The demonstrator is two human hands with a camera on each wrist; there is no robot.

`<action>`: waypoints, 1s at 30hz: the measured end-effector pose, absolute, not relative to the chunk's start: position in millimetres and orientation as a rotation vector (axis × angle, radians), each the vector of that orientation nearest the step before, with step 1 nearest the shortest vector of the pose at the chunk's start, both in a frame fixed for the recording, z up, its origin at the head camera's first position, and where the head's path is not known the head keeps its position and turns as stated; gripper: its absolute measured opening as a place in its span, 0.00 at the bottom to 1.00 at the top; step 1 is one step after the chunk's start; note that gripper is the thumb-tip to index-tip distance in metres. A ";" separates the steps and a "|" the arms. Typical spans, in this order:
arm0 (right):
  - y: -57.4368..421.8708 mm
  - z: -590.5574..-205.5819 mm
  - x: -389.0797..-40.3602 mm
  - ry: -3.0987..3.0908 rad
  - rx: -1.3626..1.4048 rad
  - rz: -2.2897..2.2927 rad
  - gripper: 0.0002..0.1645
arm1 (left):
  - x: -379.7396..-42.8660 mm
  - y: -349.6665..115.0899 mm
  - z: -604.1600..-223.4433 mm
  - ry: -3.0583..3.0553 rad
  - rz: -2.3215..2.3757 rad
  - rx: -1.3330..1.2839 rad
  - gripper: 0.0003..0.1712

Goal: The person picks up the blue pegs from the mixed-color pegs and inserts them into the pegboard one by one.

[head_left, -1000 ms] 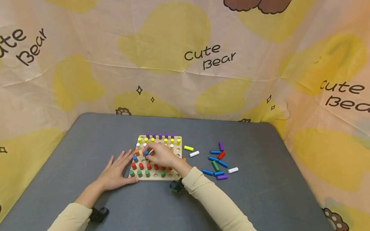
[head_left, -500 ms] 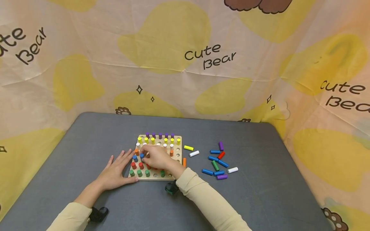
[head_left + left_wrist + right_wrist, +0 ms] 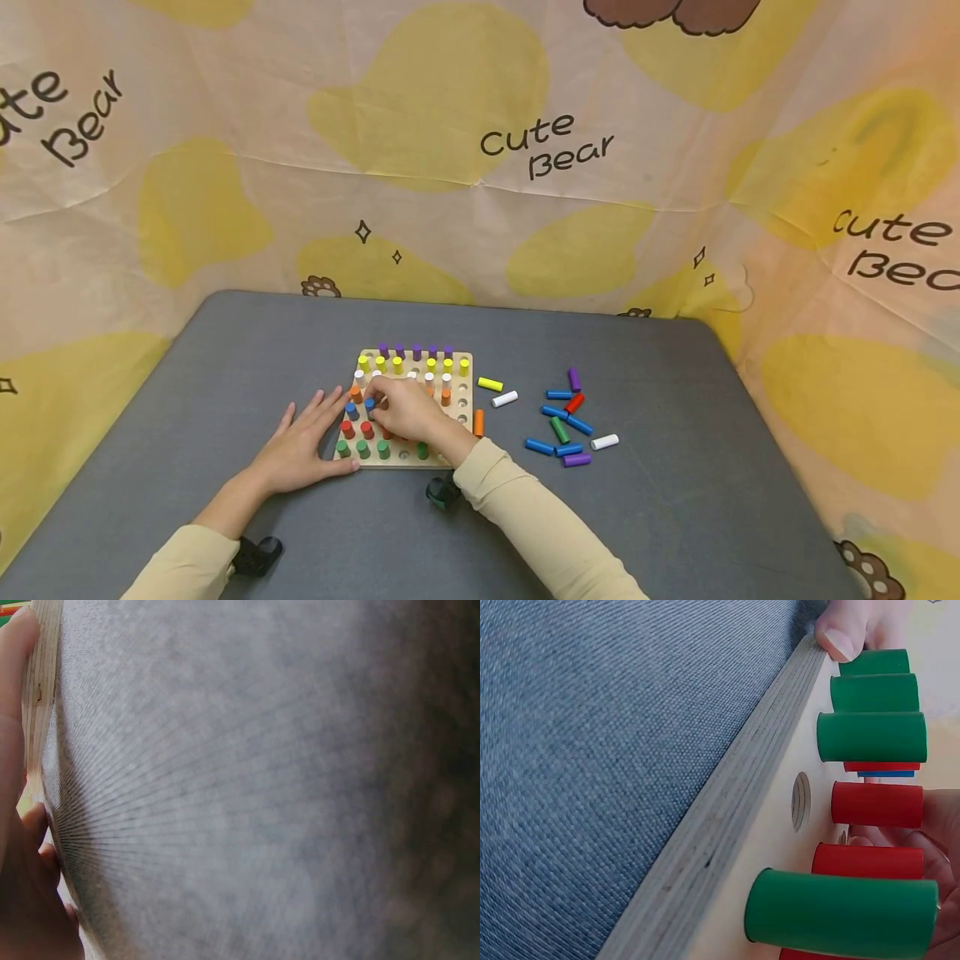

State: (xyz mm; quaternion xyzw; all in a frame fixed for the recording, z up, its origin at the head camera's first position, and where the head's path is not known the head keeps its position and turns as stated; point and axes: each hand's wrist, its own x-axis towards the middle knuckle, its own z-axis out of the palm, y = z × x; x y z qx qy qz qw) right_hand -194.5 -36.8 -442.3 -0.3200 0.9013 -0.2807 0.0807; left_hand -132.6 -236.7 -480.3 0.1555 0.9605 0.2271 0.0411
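A wooden pegboard (image 3: pixel 467 385) lies on the table with rows of coloured pegs upright in its holes. My right hand (image 3: pixel 411 412) is over the middle of the board, thumb and forefinger pinching a blue peg (image 3: pixel 370 405). That peg stands upright just right of another blue peg (image 3: pixel 352 411). My left hand (image 3: pixel 298 450) rests with fingers spread along the board's left side, its thumb at the front left corner. In the right wrist view, green pegs (image 3: pixel 871 736) and red pegs (image 3: pixel 877 804) rise from the board; the right fingers show only partly behind them.
Right of the board lie a yellow peg (image 3: pixel 491 384), a white peg (image 3: pixel 505 399) and an orange peg (image 3: pixel 478 422). Farther right are scattered several blue pegs (image 3: pixel 539 447), plus red, green, white and purple ones. A patterned cloth (image 3: pixel 480 167) hangs behind the grey table (image 3: pixel 675 500).
My right hand has moved a little left with the blue peg, bringing it beside the other blue one, and has stayed nearly still over the last half second. The left hand has not moved.
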 end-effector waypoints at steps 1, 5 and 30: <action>-36.9 -442.2 -194.5 2.697 -0.951 -0.838 0.08 | -132.6 -236.6 -480.3 2.941 0.696 0.477 0.60; -36.8 -442.6 -194.9 2.699 -0.947 -0.832 0.07 | -132.5 -236.4 -480.0 2.937 0.700 0.476 0.60; -36.4 -433.8 -186.3 2.732 -0.993 -0.742 0.12 | -133.4 -236.8 -482.0 2.937 0.704 0.474 0.60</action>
